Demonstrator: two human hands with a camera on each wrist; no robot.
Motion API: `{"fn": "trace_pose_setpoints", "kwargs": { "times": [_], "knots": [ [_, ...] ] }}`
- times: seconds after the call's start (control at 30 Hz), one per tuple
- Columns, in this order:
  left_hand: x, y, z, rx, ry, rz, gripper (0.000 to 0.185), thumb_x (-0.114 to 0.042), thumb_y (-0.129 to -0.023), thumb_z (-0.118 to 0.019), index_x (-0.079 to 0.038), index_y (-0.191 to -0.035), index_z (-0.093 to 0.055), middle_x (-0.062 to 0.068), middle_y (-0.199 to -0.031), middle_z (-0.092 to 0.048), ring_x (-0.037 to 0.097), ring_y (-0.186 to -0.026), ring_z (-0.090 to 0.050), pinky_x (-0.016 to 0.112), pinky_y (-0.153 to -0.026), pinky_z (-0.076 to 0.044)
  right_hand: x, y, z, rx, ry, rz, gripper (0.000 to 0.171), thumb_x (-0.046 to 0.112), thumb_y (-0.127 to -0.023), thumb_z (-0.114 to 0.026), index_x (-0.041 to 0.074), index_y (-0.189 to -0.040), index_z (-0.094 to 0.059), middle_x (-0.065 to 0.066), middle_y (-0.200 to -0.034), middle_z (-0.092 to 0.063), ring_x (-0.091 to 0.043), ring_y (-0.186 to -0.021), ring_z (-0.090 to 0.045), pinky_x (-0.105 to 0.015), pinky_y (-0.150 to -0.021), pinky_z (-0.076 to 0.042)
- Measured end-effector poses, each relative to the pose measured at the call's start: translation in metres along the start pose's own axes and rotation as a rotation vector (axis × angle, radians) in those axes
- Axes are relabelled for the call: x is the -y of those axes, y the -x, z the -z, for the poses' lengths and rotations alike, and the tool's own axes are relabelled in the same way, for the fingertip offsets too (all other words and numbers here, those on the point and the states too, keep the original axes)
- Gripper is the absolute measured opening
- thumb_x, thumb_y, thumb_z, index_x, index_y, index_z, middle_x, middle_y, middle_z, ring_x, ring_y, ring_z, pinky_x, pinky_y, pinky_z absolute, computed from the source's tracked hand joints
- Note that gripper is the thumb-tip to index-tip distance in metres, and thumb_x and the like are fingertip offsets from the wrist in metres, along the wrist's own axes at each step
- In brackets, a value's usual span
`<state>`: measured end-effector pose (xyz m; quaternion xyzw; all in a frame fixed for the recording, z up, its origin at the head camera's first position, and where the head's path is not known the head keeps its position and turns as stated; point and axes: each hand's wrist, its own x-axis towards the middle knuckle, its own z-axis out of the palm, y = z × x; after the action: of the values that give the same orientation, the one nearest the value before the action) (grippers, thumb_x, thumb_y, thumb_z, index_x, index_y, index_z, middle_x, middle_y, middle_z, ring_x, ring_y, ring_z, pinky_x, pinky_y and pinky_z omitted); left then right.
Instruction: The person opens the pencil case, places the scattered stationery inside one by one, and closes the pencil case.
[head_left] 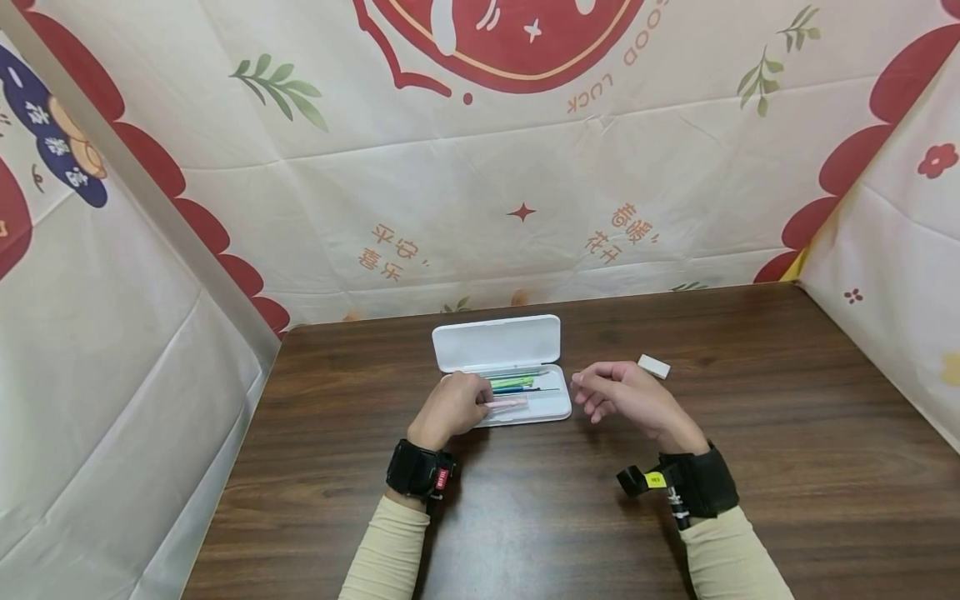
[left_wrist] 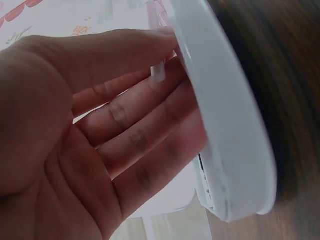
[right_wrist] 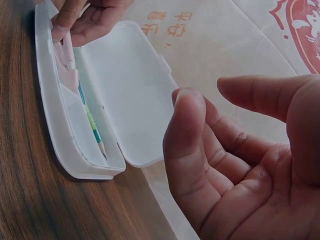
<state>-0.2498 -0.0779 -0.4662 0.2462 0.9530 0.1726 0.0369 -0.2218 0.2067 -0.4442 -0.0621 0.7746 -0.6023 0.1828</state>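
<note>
A white pencil case (head_left: 561, 406) lies on the table with its lid (head_left: 497, 343) raised. My left hand (head_left: 452, 407) reaches over the case's left end. Its thumb and fingers pinch a slim pale pink stationery item (right_wrist: 71, 76) in the front part of the case; its exact kind is unclear. Green and blue pencils (head_left: 517, 385) lie behind it in the case. My right hand (head_left: 626, 395) hovers just right of the case, holding nothing. In the right wrist view its fingers bend loosely, with a gap between thumb and index finger.
A white eraser (head_left: 654, 367) lies on the brown wooden table (head_left: 555, 517), behind the right hand. Printed white cloth (head_left: 480, 183) hangs along the table's back edge and at both sides. Each wrist wears a black strap (head_left: 701, 483).
</note>
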Motion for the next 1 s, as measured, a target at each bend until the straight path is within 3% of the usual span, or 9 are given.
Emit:
{"fn": "trace_pose_setpoints", "kwargs": {
  "times": [0.7,1.0],
  "knots": [
    [-0.0034,0.0002,-0.003,-0.017,-0.039,-0.012,0.005,-0.012,-0.084,-0.077,-0.015,-0.08,-0.076,-0.006,-0.078,-0.069,0.01,-0.068,-0.053,0.026,-0.066,-0.044,-0.0015,0.0004,0.0004,0.001,0.012,-0.002,0.044,0.027,-0.1,-0.059,-0.012,-0.12,-0.059,-0.019,-0.095,-0.064,-0.024,-0.078,-0.064,-0.035,-0.069,-0.058],
    [-0.0033,0.0001,-0.0029,-0.005,-0.047,-0.013,0.008,-0.012,-0.084,-0.076,-0.016,-0.078,-0.076,-0.007,-0.077,-0.069,0.008,-0.068,-0.053,0.025,-0.066,-0.043,-0.0008,0.001,0.0009,0.001,0.021,0.001,0.044,0.028,-0.1,-0.06,-0.011,-0.12,-0.059,-0.02,-0.097,-0.065,-0.034,-0.083,-0.064,-0.035,-0.071,-0.058]
  ]
}}
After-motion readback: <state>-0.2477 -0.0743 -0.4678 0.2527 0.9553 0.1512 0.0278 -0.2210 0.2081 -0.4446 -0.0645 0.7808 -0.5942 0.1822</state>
